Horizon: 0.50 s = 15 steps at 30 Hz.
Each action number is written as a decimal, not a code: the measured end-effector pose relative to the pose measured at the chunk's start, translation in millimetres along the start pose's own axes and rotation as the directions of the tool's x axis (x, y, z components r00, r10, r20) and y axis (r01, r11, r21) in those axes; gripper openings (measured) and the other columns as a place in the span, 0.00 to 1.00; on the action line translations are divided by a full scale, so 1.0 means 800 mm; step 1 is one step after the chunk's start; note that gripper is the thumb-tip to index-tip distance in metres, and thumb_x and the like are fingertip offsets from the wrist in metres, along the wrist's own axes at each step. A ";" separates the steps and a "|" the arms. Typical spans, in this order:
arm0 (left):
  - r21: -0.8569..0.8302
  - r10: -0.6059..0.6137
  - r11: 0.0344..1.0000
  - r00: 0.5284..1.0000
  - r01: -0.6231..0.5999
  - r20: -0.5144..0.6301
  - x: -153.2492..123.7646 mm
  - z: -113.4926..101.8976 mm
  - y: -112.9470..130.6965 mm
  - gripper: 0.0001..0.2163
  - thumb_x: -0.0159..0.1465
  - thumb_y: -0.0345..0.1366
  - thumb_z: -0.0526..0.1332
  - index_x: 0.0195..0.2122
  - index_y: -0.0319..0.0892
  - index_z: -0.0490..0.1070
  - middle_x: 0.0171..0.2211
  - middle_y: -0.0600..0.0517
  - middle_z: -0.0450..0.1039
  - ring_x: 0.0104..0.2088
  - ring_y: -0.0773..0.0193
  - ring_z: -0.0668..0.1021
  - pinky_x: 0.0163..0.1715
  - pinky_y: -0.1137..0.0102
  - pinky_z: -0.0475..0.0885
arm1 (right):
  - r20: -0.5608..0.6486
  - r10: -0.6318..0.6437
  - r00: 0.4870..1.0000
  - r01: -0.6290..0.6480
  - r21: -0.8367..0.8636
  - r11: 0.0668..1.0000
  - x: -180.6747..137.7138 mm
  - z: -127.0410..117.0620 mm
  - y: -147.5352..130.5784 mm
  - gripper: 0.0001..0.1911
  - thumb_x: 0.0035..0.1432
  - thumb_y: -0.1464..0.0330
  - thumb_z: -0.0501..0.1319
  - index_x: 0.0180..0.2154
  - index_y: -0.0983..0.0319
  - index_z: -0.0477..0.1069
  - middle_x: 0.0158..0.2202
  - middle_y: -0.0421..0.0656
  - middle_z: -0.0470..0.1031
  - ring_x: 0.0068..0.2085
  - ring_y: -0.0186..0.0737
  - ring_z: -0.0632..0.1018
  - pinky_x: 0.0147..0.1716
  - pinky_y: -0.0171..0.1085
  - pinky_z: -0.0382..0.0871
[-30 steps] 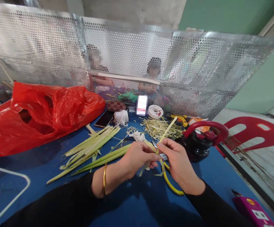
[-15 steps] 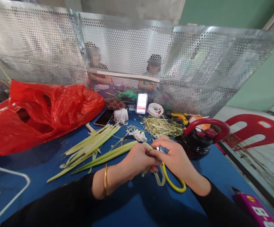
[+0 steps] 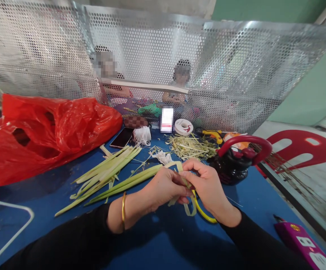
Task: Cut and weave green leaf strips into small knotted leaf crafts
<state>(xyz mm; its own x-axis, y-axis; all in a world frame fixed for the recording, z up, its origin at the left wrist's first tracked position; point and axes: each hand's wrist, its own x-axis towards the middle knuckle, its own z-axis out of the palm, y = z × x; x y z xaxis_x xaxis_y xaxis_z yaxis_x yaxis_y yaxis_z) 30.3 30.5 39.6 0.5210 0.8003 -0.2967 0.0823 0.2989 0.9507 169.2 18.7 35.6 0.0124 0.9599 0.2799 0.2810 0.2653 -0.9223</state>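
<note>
My left hand [image 3: 164,189], a gold bangle at its wrist, is closed with thumb and fingers pinching a pale green leaf strip [image 3: 176,164]. Facing it, my right hand [image 3: 208,183] also pinches that strip, its fingertips almost meeting the left ones. The strip bends in a loop above the fingers, and a thin end [image 3: 190,212] hangs below. Under my right hand a yellow hoop [image 3: 205,215] curves out; the rest of it is hidden by my hands. Long green leaves [image 3: 126,186] run leftward from my left hand along the blue table [image 3: 163,243].
At left lie a pile of pale leaves [image 3: 106,174] and a red plastic bag [image 3: 53,131]. Beyond my hands are shredded strips [image 3: 192,147], white thread [image 3: 142,135], a ribbon spool [image 3: 183,127] and a phone [image 3: 122,138]. A black pot with a red handle [image 3: 233,165] stands right.
The leaf strip now rises in a loop above my fingers. My right hand has turned slightly, and less of the yellow hoop shows below it. The whole view has shifted a little.
</note>
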 end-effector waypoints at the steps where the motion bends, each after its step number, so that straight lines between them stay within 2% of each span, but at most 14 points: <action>1: -0.001 -0.002 1.000 1.000 0.002 0.011 0.001 0.000 -0.001 0.02 0.48 0.28 0.65 0.20 0.38 0.77 0.16 0.53 0.72 0.18 0.70 0.72 0.21 0.74 0.65 | -0.006 -0.008 1.000 0.008 0.006 1.000 -0.001 0.001 0.000 0.07 0.49 0.71 0.61 0.21 0.60 0.68 0.25 0.38 0.69 0.29 0.37 0.69 0.32 0.36 0.63; 7: -0.019 -0.020 1.000 0.999 0.021 0.041 0.002 0.000 -0.002 0.02 0.47 0.29 0.67 0.20 0.37 0.76 0.16 0.54 0.72 0.18 0.70 0.72 0.21 0.75 0.65 | -0.020 -0.040 0.999 0.041 0.019 0.999 -0.002 0.004 0.005 0.07 0.50 0.71 0.61 0.22 0.61 0.68 0.26 0.38 0.70 0.31 0.37 0.71 0.34 0.36 0.63; 12: -0.075 0.006 0.997 0.998 -0.001 0.065 0.001 -0.004 0.002 0.02 0.48 0.30 0.66 0.22 0.36 0.77 0.19 0.51 0.75 0.20 0.71 0.73 0.22 0.76 0.64 | 0.039 0.065 0.997 -0.063 -0.055 0.997 0.007 -0.004 0.006 0.07 0.53 0.67 0.61 0.25 0.61 0.72 0.26 0.38 0.73 0.29 0.37 0.72 0.31 0.35 0.65; 15: -0.135 0.002 0.991 0.998 0.007 0.070 0.002 -0.011 0.006 0.08 0.49 0.36 0.68 0.27 0.36 0.78 0.24 0.49 0.77 0.24 0.68 0.77 0.25 0.76 0.68 | -0.035 0.023 0.999 -0.028 -0.136 0.990 0.014 -0.016 0.005 0.09 0.57 0.63 0.59 0.31 0.61 0.75 0.32 0.42 0.77 0.34 0.40 0.75 0.35 0.37 0.67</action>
<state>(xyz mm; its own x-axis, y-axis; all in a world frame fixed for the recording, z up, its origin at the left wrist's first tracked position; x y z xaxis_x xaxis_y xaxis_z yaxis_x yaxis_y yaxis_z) 24.2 37.8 43.1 0.5797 0.7625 -0.2875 -0.0291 0.3719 0.9278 182.8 29.0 38.7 0.0522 0.9621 0.2678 0.4086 0.2241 -0.8848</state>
